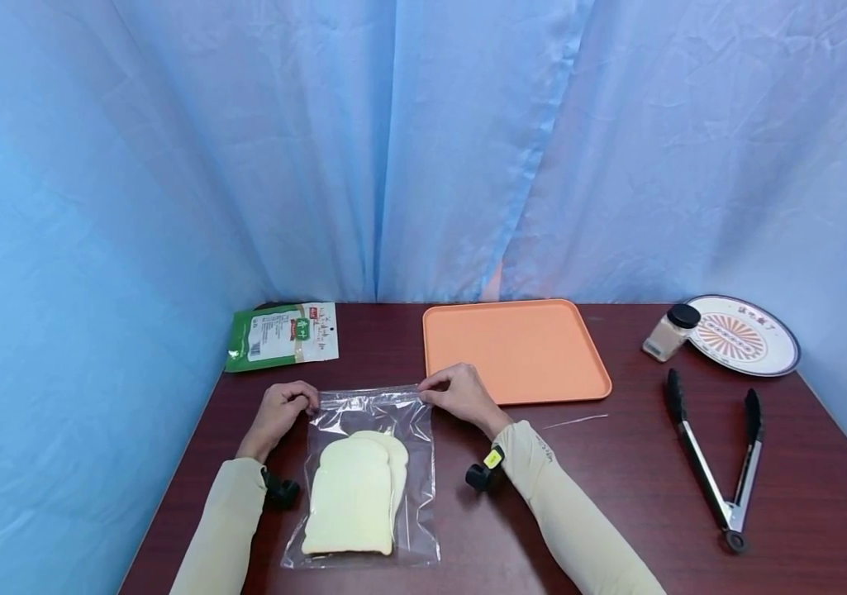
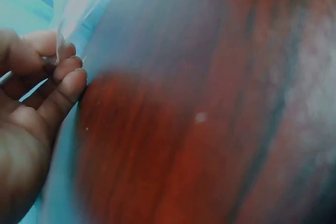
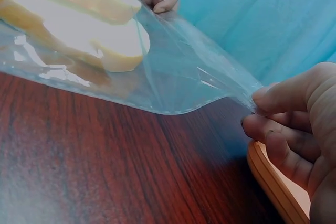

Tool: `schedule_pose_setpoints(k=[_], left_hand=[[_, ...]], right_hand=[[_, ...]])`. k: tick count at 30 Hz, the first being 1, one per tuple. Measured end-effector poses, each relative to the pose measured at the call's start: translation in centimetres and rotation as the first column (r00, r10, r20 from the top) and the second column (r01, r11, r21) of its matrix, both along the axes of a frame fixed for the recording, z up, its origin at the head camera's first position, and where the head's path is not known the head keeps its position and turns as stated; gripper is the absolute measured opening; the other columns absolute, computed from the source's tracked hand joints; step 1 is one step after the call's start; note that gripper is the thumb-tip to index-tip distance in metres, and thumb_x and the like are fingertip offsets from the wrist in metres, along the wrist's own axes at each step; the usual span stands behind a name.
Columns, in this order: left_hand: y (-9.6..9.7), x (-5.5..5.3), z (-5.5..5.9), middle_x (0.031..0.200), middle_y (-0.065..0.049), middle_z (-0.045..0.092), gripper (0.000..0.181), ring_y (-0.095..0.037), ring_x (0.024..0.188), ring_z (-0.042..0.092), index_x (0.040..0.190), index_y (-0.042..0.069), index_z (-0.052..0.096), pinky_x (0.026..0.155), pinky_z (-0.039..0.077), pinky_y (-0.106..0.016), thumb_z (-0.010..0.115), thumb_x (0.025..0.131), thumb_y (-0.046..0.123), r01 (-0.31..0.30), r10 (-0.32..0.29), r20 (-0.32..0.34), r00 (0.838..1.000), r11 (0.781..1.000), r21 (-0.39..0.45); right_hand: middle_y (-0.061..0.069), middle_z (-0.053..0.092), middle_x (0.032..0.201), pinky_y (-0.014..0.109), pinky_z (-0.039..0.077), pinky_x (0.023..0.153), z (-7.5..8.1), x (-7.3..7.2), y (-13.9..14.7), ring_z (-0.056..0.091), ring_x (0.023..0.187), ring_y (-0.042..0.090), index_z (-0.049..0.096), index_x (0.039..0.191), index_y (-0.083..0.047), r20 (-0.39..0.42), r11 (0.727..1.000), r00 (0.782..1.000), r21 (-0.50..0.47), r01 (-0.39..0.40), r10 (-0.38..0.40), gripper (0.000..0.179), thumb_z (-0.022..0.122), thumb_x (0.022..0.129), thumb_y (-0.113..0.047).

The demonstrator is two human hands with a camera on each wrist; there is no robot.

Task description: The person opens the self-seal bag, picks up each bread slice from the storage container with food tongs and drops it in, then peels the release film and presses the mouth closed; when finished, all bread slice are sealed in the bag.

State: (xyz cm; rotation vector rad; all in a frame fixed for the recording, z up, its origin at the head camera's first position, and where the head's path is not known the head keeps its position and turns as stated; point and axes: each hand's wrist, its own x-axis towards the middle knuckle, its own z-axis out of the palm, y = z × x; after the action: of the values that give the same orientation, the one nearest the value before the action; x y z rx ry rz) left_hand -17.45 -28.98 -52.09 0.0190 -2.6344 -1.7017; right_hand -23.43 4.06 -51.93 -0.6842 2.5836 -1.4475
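Observation:
A clear plastic bag (image 1: 416, 496) lies on the dark wood table with two bread slices (image 1: 349, 496) inside, one partly over the other. My left hand (image 1: 282, 413) pinches the bag's top left corner between thumb and fingers, as the left wrist view also shows. At the top right corner, my right hand (image 1: 463, 395) pinches the bag's edge. In the right wrist view the right thumb and forefinger grip the film, and the bread slices (image 3: 79, 19) show through the plastic. The top edge is stretched between both hands.
Behind my right hand lies an orange tray (image 1: 512, 351). A green and white packet (image 1: 282, 336) is at the back left. To the right are a black-lidded jar (image 1: 670, 332), a patterned plate (image 1: 743, 335) and spread tongs (image 1: 728, 496). A thin clear strip (image 1: 575, 421) lies near the tray.

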Motion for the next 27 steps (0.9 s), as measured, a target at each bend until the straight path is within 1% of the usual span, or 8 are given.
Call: schedule_pose_setpoints(k=[5,7,11,14,15,17,21,27], left_hand=[[0.8,1.1,2.5,0.097,-0.029,0.068,0.019,-0.014,0.078,0.062,0.088,-0.012,0.070,0.073,0.052,-0.021,0.053,0.092,-0.005,0.027,-0.027,0.011,1.000,1.000,-0.001],[1.1,1.4,3.3,0.095,-0.029,0.069,0.018,-0.013,0.077,0.062,0.089,-0.014,0.070,0.073,0.052,-0.021,0.058,0.094,-0.001,0.025,-0.025,0.014,1.000,1.000,0.009],[0.6,0.8,1.4,0.092,-0.024,0.072,0.018,-0.006,0.074,0.061,0.090,-0.012,0.072,0.070,0.052,-0.019,0.069,0.092,0.005,-0.001,0.000,0.004,1.000,0.998,0.056],[0.1,0.3,-0.3,0.093,-0.019,0.074,0.017,-0.004,0.076,0.062,0.090,-0.009,0.074,0.070,0.053,-0.018,0.075,0.088,0.008,-0.026,0.026,0.002,1.000,0.996,0.080],[0.0,0.2,-0.5,0.093,-0.017,0.075,0.017,-0.004,0.077,0.063,0.090,-0.009,0.074,0.070,0.053,-0.018,0.076,0.088,0.008,-0.029,0.030,-0.002,1.000,0.996,0.087],[-0.1,0.2,-0.8,0.092,-0.012,0.076,0.019,-0.004,0.077,0.063,0.091,-0.008,0.074,0.069,0.053,-0.018,0.078,0.087,0.010,-0.032,0.033,-0.010,0.999,0.995,0.090],[-0.2,0.3,-0.8,0.086,-0.004,0.076,0.019,-0.005,0.074,0.064,0.091,-0.008,0.073,0.067,0.054,-0.019,0.079,0.085,0.010,-0.020,0.023,-0.023,0.999,0.993,0.119],[-0.1,0.4,-0.7,0.077,0.001,0.070,0.009,-0.006,0.067,0.060,0.084,-0.002,0.072,0.065,0.054,-0.019,0.078,0.084,0.004,-0.043,0.045,-0.010,0.999,0.987,0.155]], right_hand=[[-0.001,0.079,0.082,0.018,0.051,0.075,0.0,0.0,0.2,0.068,0.075,0.004,0.082,0.087,-0.016,-0.024,1.000,1.000,0.003,-0.004,0.004,0.005,0.080,0.082,-0.016],[0.000,0.079,0.083,0.018,0.051,0.075,0.0,0.0,0.2,0.067,0.077,0.004,0.082,0.087,-0.015,-0.027,1.000,1.000,0.002,-0.006,0.006,0.005,0.079,0.082,-0.016],[0.001,0.079,0.083,0.017,0.050,0.074,-0.1,-0.1,0.2,0.067,0.073,0.003,0.082,0.087,-0.015,-0.017,1.000,1.000,-0.003,-0.005,0.005,0.005,0.080,0.082,-0.015],[0.002,0.079,0.083,0.017,0.051,0.072,-0.1,-0.1,0.1,0.067,0.068,0.001,0.082,0.087,-0.014,-0.002,1.000,1.000,-0.007,-0.007,0.007,0.006,0.079,0.082,-0.014],[0.002,0.079,0.082,0.017,0.052,0.071,-0.1,-0.1,0.1,0.067,0.066,0.001,0.082,0.087,-0.014,0.006,1.000,1.000,-0.010,-0.008,0.008,0.006,0.079,0.082,-0.014],[0.002,0.079,0.082,0.017,0.052,0.071,0.0,0.0,0.1,0.067,0.064,0.000,0.082,0.087,-0.014,0.012,1.000,1.000,-0.013,-0.009,0.009,0.006,0.079,0.082,-0.014],[0.001,0.079,0.081,0.017,0.051,0.070,0.0,0.0,0.2,0.066,0.065,0.000,0.082,0.087,-0.015,0.009,1.000,1.000,-0.010,-0.005,0.005,0.005,0.079,0.083,-0.014],[0.002,0.079,0.085,0.017,0.051,0.073,0.0,0.1,0.2,0.066,0.068,0.000,0.082,0.088,-0.014,-0.010,1.000,1.000,-0.008,-0.002,0.002,0.006,0.079,0.083,-0.014]])
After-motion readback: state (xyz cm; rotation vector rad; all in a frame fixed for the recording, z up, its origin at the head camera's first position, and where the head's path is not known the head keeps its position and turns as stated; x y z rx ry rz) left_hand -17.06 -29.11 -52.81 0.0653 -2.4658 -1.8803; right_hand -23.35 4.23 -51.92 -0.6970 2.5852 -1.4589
